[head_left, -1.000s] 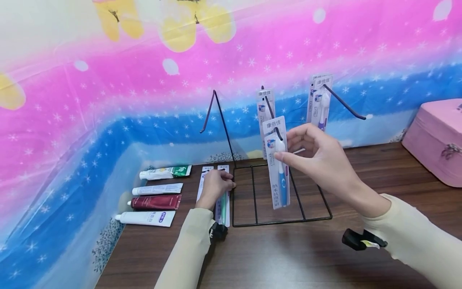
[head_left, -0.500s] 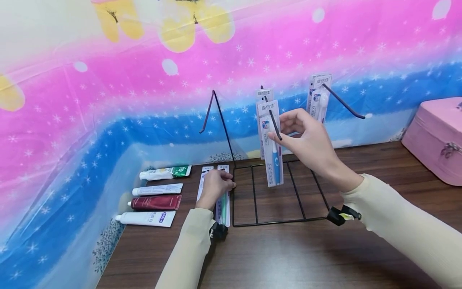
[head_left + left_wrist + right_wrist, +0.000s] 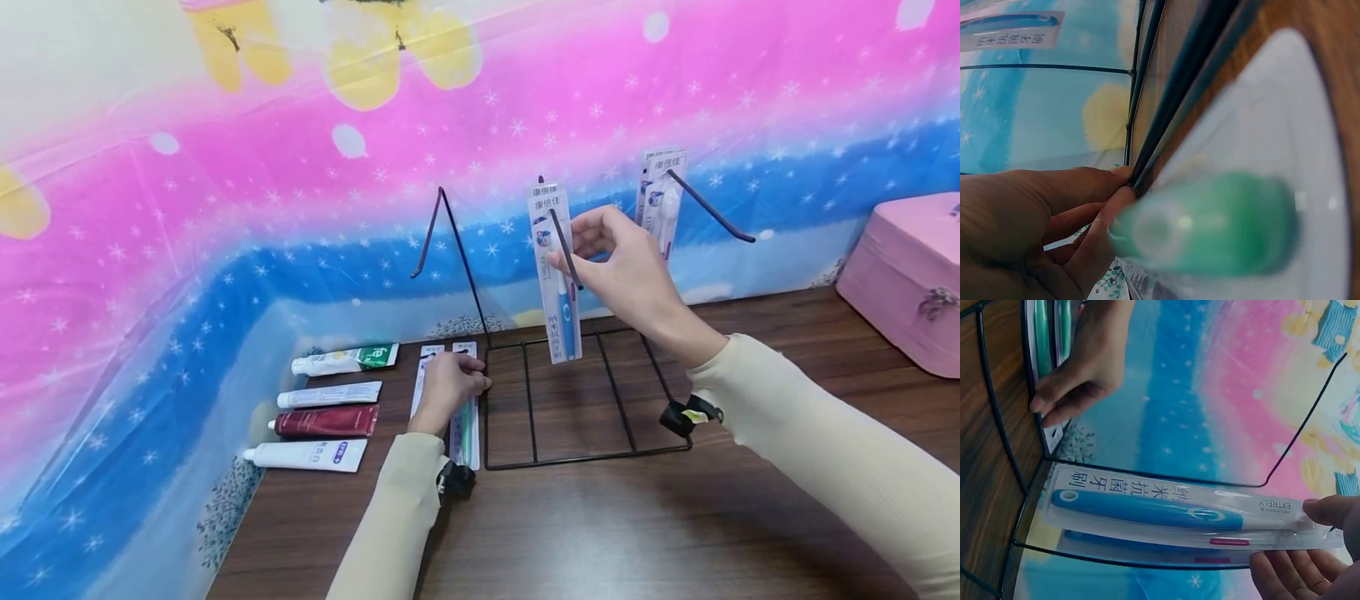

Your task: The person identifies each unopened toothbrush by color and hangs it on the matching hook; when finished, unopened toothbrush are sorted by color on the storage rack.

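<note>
A person's right hand (image 3: 633, 271) is pinching a blue-handled toothbrush pack (image 3: 566, 333) between thumb and fingers; the pack is hanging upright on the middle hook (image 3: 567, 254) of a black wire rack (image 3: 531, 408), with a second pack (image 3: 543, 191) hanging just behind it. The left hand (image 3: 447, 387) is gripping the left edge of the rack's base between thumb and fingertips, while two more packs (image 3: 466, 433), at least one with a green handle, are lying flat beneath and beside it. More toothbrush packs (image 3: 660, 200) are hanging at the back of the right hook (image 3: 712, 207).

The rack is standing on a dark wood-grained table (image 3: 600, 533), its front surface catching a soft glare. Four toothpaste tubes (image 3: 324, 421), one of them deep red, are lying in a column at left; a pink case (image 3: 903, 283) is sitting at far right. Behind it all, a creased cloth backdrop (image 3: 450, 125) is lining the corner in pink, blue and pale bands, showing snowflakes and yellow shapes.
</note>
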